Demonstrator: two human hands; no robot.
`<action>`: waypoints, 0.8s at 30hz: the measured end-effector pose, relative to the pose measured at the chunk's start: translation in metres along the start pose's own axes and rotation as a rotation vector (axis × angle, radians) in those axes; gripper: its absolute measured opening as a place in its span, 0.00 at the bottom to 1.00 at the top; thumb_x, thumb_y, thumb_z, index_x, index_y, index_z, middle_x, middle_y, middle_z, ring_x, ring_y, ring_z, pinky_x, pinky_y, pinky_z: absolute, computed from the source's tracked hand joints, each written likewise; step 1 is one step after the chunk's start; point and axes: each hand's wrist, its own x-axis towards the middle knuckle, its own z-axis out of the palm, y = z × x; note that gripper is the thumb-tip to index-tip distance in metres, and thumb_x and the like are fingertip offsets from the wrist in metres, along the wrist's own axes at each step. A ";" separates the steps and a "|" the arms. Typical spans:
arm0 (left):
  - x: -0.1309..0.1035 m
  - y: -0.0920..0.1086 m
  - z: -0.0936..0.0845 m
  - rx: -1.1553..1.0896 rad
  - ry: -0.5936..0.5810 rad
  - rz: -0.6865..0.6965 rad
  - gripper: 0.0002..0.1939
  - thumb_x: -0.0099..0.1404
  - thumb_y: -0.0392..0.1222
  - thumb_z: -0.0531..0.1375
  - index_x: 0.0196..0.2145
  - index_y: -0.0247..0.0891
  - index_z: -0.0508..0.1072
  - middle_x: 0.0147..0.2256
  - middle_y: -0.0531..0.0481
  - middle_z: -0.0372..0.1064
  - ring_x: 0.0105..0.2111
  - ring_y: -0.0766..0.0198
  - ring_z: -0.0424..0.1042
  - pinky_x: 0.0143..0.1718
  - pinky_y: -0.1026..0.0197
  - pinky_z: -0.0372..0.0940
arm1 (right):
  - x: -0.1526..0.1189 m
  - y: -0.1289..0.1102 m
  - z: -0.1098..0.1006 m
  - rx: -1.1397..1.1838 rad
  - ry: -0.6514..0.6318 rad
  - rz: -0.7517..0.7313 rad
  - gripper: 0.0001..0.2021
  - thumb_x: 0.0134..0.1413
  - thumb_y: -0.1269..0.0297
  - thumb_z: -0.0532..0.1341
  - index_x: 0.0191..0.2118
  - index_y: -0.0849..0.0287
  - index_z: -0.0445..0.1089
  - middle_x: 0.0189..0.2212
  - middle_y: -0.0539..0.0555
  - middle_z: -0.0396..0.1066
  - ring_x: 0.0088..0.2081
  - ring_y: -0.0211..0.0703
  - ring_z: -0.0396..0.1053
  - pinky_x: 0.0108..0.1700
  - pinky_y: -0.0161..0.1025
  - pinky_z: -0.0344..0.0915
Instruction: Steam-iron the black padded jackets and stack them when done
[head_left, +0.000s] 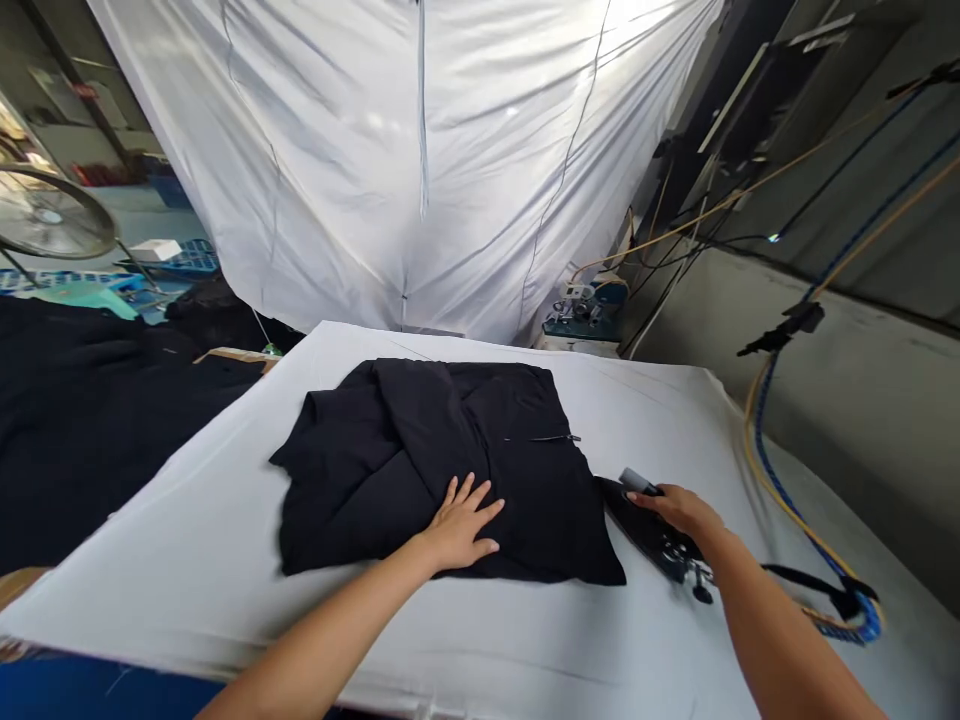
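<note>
Resting palm-down with the left hand [459, 532], fanned wide at the fingers [481, 494]; pointing the thumb [485, 548] out beside them, with wrist [429, 549] and left forearm [330, 630] behind the fingertips. Gripping with the right hand [681, 508], angling the right forearm [780, 612] behind its curled fingers, well apart from the left ones.

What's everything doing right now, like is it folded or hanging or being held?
Black garment: partly folded, lying down
Left hand: fingers spread, palm down on garment
Right hand: closed around iron's handle
Iron: held, tip at garment's edge
White curtain: hanging, wrinkled
Fan: can't tell if spinning
</note>
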 end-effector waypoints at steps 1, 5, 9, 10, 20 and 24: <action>-0.003 -0.002 -0.005 -0.007 0.049 -0.006 0.33 0.59 0.55 0.52 0.60 0.51 0.49 0.63 0.50 0.39 0.62 0.49 0.30 0.58 0.38 0.29 | 0.000 -0.006 -0.009 0.003 -0.018 0.036 0.27 0.41 0.36 0.54 0.31 0.58 0.71 0.31 0.59 0.72 0.33 0.51 0.70 0.31 0.43 0.64; -0.008 -0.014 -0.022 -0.073 -0.035 -0.042 0.28 0.60 0.53 0.52 0.58 0.51 0.56 0.60 0.50 0.50 0.62 0.49 0.39 0.57 0.35 0.30 | -0.009 -0.059 -0.051 0.007 -0.064 0.043 0.25 0.47 0.41 0.52 0.30 0.61 0.70 0.25 0.59 0.71 0.28 0.47 0.70 0.30 0.40 0.62; -0.007 -0.021 -0.032 -0.216 -0.222 0.075 0.27 0.58 0.52 0.54 0.56 0.52 0.59 0.60 0.50 0.51 0.60 0.47 0.44 0.56 0.33 0.38 | -0.025 -0.156 -0.065 -0.017 -0.013 -0.116 0.26 0.45 0.39 0.53 0.33 0.59 0.70 0.26 0.56 0.71 0.30 0.46 0.70 0.30 0.37 0.60; -0.008 -0.025 -0.037 -0.264 -0.175 0.105 0.25 0.59 0.51 0.53 0.55 0.52 0.60 0.59 0.50 0.53 0.60 0.50 0.48 0.56 0.35 0.40 | -0.029 -0.183 -0.061 -0.023 -0.025 -0.167 0.26 0.44 0.39 0.54 0.34 0.59 0.70 0.28 0.56 0.72 0.31 0.46 0.70 0.30 0.36 0.60; -0.065 -0.200 -0.105 -0.179 0.637 -0.207 0.14 0.62 0.39 0.49 0.36 0.42 0.74 0.38 0.50 0.73 0.41 0.62 0.68 0.46 0.56 0.63 | -0.033 -0.425 0.006 -0.207 -0.096 -0.509 0.30 0.38 0.38 0.59 0.39 0.59 0.72 0.40 0.62 0.71 0.42 0.56 0.68 0.39 0.42 0.63; -0.085 -0.274 -0.103 -0.011 0.672 -0.364 0.15 0.60 0.43 0.51 0.43 0.46 0.72 0.50 0.52 0.66 0.55 0.54 0.57 0.54 0.47 0.55 | -0.002 -0.499 0.005 -0.225 -0.033 -0.395 0.33 0.38 0.37 0.58 0.43 0.61 0.71 0.44 0.64 0.69 0.45 0.57 0.66 0.42 0.44 0.62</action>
